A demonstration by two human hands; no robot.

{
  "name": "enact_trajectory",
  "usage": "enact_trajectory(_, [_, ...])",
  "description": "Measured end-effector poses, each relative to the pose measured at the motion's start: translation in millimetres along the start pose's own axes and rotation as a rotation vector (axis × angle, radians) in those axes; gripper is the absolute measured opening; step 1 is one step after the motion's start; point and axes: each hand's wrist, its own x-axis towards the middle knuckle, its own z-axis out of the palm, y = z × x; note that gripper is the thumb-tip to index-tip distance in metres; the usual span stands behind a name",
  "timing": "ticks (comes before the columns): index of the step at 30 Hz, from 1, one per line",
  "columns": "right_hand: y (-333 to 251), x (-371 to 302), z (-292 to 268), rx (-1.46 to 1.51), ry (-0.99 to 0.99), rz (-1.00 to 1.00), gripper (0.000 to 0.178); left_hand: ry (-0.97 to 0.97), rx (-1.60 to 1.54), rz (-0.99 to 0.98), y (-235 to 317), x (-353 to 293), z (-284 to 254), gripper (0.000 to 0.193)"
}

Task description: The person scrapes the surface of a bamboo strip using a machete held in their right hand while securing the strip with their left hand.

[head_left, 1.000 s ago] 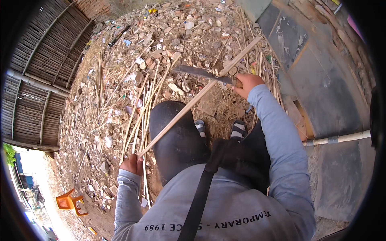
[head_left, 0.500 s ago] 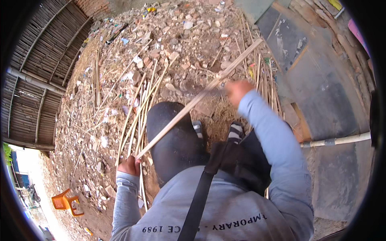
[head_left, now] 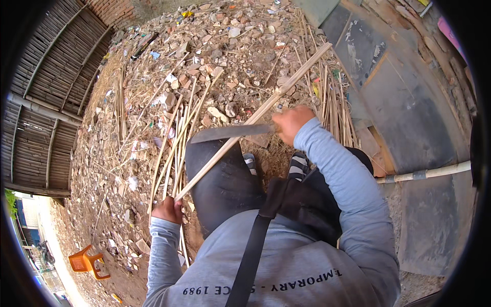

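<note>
My left hand (head_left: 168, 210) is closed round the near end of a long, pale bamboo strip (head_left: 214, 159), which slants up to the far right across my left thigh. In my right hand (head_left: 291, 124) is the handle of a machete (head_left: 232, 133). Its broad dark blade points left, lying across the strip just beyond my knee; whether it is cutting into the strip I cannot tell. Several narrow split bamboo strips (head_left: 180, 138) lie on the ground left of my leg, close to my left hand.
More split strips (head_left: 335, 105) lie at the right beside dark flat sheets (head_left: 404, 112). Stones and litter (head_left: 230, 82) cover the ground. A bamboo slat wall (head_left: 46, 66) stands at the left, with an orange plastic chair (head_left: 84, 260) at lower left. A pale pole (head_left: 434, 171) crosses the right side.
My right hand has moved slightly left and nearer. The machete blade, blurred before, now shows plainly across the strip. My left hand has stayed almost in place on the bamboo.
</note>
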Motion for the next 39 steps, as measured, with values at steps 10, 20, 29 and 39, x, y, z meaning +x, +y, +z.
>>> enact_trajectory(10, [57,15,-4,0.171,-0.058,0.497,0.043,-0.042,0.000,-0.030,1,-2,-4,0.027])
enact_trajectory(20, [33,7,-12,0.071,-0.084,0.242,0.029,0.015,-0.020,0.000,-1,-2,-4,0.029])
enact_trajectory(29, [62,21,9,0.128,-0.077,0.407,0.027,0.024,0.009,0.033,-20,-4,-4,0.022])
enact_trajectory(39, [77,1,43,0.377,0.081,0.416,0.044,0.011,-0.011,0.037,-13,0,-11,0.023])
